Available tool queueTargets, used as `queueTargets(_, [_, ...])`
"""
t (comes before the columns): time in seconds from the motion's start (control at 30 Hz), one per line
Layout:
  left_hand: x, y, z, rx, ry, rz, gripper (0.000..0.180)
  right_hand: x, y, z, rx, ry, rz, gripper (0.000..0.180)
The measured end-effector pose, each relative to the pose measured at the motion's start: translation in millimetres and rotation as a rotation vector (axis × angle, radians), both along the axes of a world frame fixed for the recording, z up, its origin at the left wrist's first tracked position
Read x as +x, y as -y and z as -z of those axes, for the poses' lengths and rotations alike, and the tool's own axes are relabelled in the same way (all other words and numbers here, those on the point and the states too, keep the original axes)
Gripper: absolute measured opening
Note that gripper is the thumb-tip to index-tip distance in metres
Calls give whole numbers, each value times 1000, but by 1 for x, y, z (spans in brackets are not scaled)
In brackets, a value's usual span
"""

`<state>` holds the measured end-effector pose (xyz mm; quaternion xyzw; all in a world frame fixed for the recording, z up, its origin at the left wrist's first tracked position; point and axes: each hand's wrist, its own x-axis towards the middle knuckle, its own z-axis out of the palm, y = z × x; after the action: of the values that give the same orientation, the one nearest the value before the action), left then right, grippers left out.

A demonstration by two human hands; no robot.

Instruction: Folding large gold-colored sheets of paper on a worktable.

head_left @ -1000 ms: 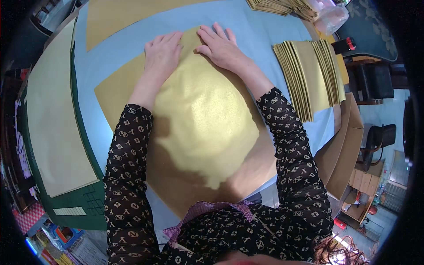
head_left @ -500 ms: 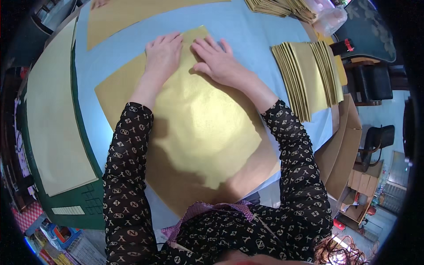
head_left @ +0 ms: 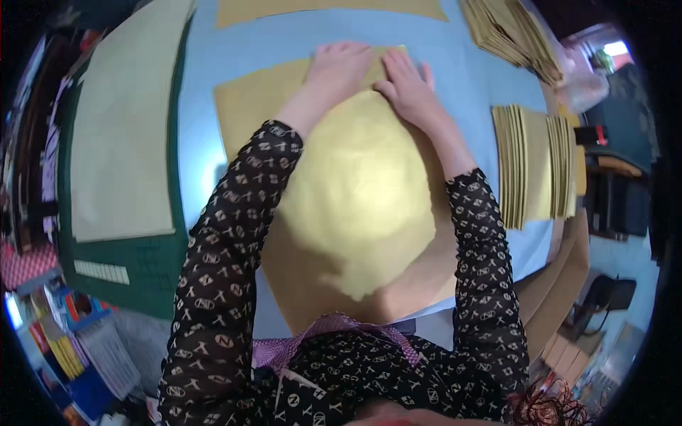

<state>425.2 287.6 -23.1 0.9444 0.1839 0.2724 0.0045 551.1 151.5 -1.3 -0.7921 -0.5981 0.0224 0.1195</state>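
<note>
A large gold sheet of paper lies on the table in front of me, its middle shiny under the light and its near part in shadow. My left hand rests palm down by the sheet's far edge, fingers stretched out. Close beside it, my right hand presses flat near the far corner, its thumb apart from the fingers. Neither hand grips anything. What lies beneath the palms is hidden.
A pale blue cover spreads under the sheet. Cream sheets lie on a green cutting mat at left. Folded gold paper stacks stand at right, with more folded gold papers beyond. Another gold sheet lies at the far side.
The whole view has turned, so the table things sit farther right. My hands have drawn slightly closer together and stay flat on the sheet. A hand at the far left edge has left the view.
</note>
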Motion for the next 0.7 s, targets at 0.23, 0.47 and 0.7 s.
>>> queueTargets(0.23, [-72,11,-9,47,-159,-66,42,8,3,8,-52,58,10,62])
queueTargets(0.47, [-190,-4,-25,-109,-393,-388,50,9,3,8,10,66,9,62])
queueTargets(0.7, [-211,-11,-14,-149,-352,-461,53,4,0,5,-37,101,-2,63])
